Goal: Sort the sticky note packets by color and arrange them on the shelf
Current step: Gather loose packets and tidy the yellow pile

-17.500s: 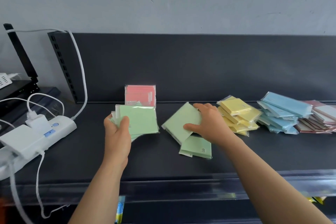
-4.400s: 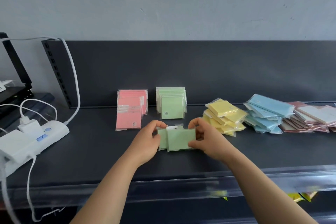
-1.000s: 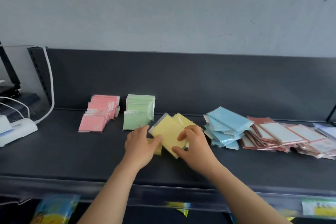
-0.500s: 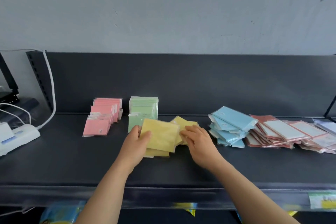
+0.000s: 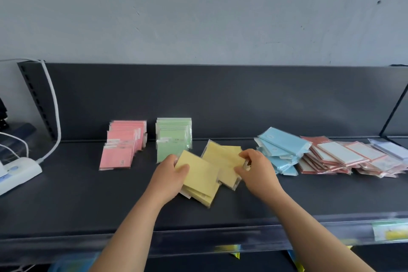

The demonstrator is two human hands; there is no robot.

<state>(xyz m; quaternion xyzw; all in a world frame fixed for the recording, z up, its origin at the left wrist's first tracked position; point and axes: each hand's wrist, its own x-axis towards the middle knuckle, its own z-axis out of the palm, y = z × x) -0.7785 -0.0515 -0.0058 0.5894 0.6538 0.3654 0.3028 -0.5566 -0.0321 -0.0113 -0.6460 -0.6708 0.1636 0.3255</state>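
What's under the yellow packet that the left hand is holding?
More yellow plastic-wrapped packets, corners poking out below the top yellow packet. The left hand covers their left side; how many is hidden.

Pink packets (image 5: 122, 146) in neat overlapping row, left on dark shelf (image 5: 77, 194). Green packets (image 5: 173, 137) same way, just right of pink. Yellow packets (image 5: 198, 172) in middle, loose, tilted, overlapping, gripped by left hand (image 5: 167, 174) and right hand (image 5: 256, 170). Blue packets (image 5: 280, 150) in untidy pile further right. Red-bordered white packets (image 5: 337, 154) spread at far right.
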